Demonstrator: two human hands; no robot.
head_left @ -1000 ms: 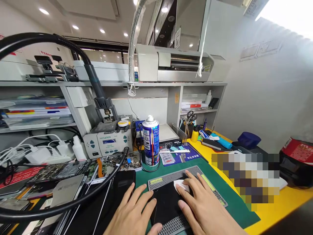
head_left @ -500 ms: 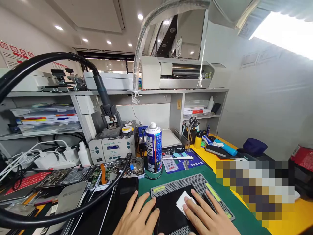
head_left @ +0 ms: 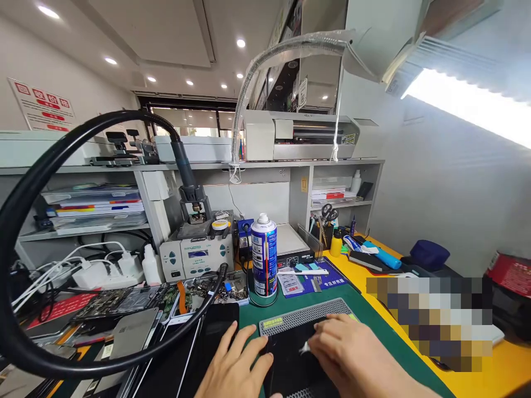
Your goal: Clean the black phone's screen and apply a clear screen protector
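Observation:
A flat black panel point(head_left: 286, 345) like a tablet screen lies on a grey perforated mat point(head_left: 305, 316), over a green work surface. My left hand point(head_left: 238, 362) rests at the panel's left edge, fingers spread and the palm down. Bunched over the panel's right half are the fingers of my right hand point(head_left: 346, 342). A bit of a crumpled white wipe point(head_left: 305, 348) pokes out from under those fingers; the rest is hidden. Beyond the mat stands a blue and white spray can point(head_left: 264, 260), upright.
At left, a thick black hose point(head_left: 124, 367) loops over phone parts and circuit boards point(head_left: 143, 298). Behind them sits a grey hot-air station point(head_left: 197, 257). A blue sheet point(head_left: 332, 279) with small tools lies beyond the mat. At top right hangs a lit lamp point(head_left: 460, 99).
My right hand has gone from flat and spread on the wipe to fingers drawn together around it, crumpling it. My left hand stays beside the panel. The view has tilted up slightly.

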